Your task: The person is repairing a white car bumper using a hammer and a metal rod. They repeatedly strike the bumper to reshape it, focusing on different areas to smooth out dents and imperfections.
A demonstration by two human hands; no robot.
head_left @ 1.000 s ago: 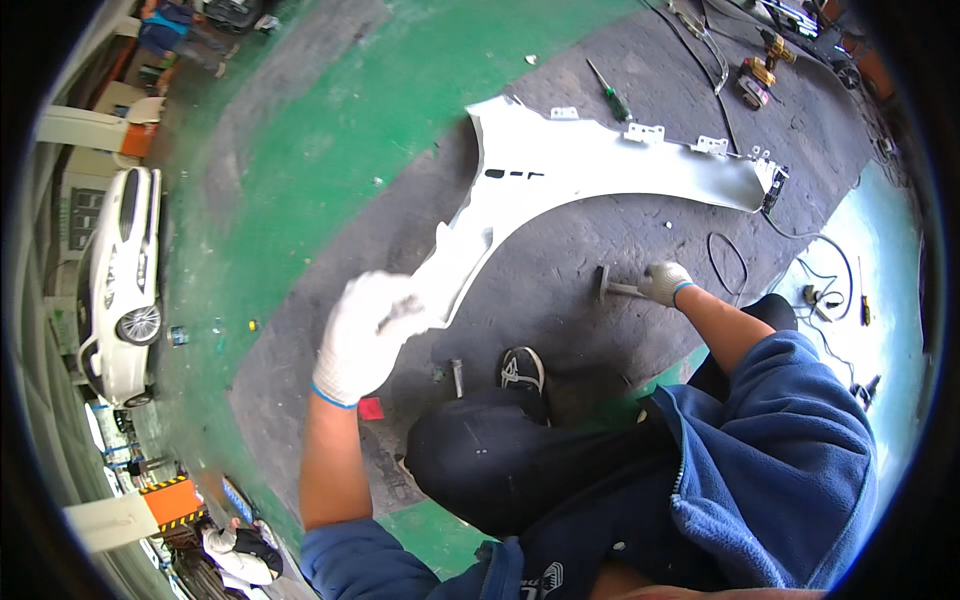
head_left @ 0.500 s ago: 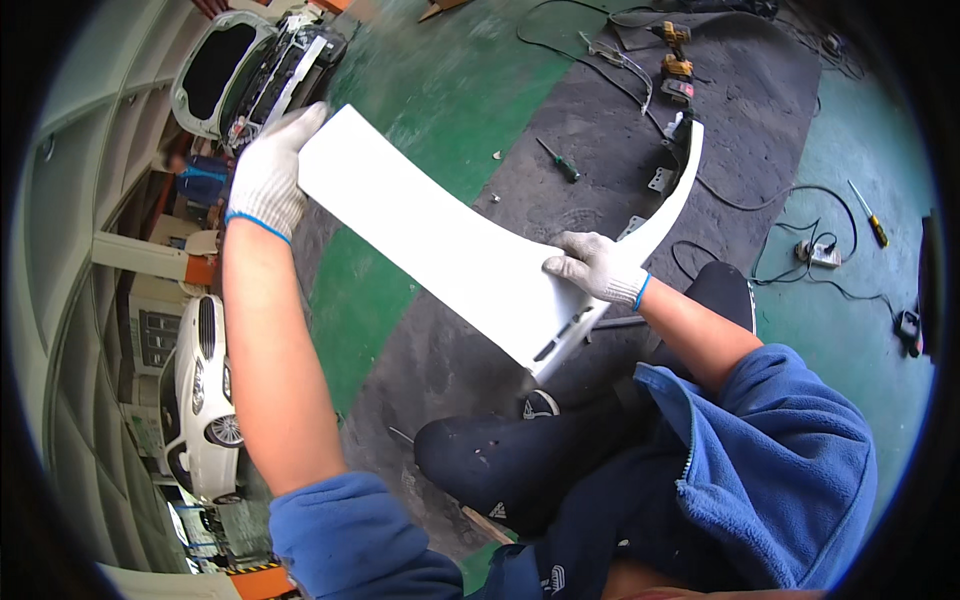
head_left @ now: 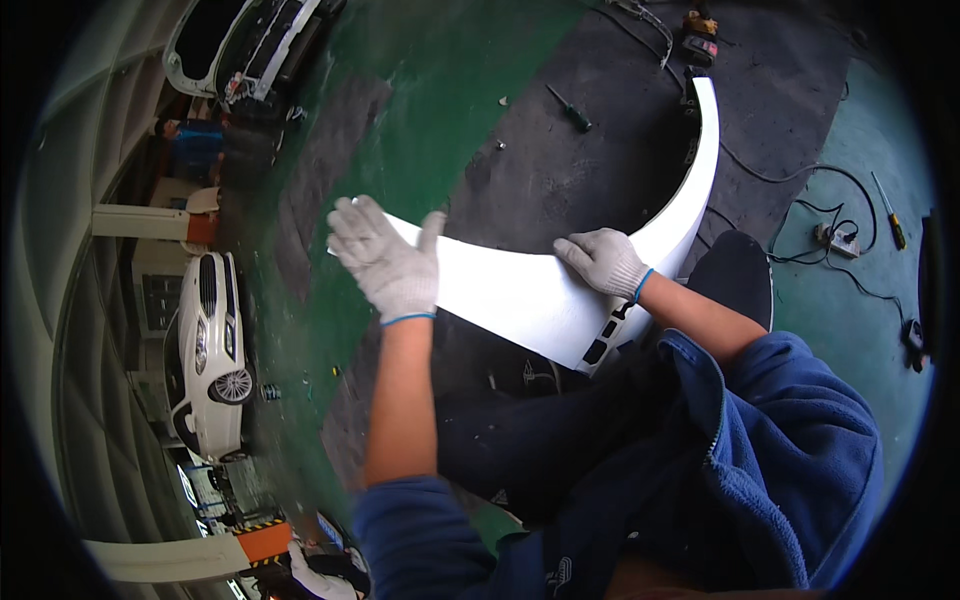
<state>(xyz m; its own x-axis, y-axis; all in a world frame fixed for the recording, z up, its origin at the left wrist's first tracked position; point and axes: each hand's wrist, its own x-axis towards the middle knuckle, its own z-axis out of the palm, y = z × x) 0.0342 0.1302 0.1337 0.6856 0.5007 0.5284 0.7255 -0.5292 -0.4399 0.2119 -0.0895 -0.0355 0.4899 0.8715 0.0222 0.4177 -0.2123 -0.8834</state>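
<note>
Got the white panel (head_left: 515, 300) above the dark mat (head_left: 590, 170), left hand (head_left: 388, 258) spread flat over its end, right hand (head_left: 603, 263) curled on its curved edge; if that grip loosens, it could slip and scratch

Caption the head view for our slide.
Gloved left hand spread over a curved white panel, right hand at its edge.

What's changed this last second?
The right white-gloved hand let go of the grey hammer and moved onto the curved white car panel, now turned, arched edge facing away. Left hand opened over it. The green-handled screwdriver stayed on the dark mat.
</note>
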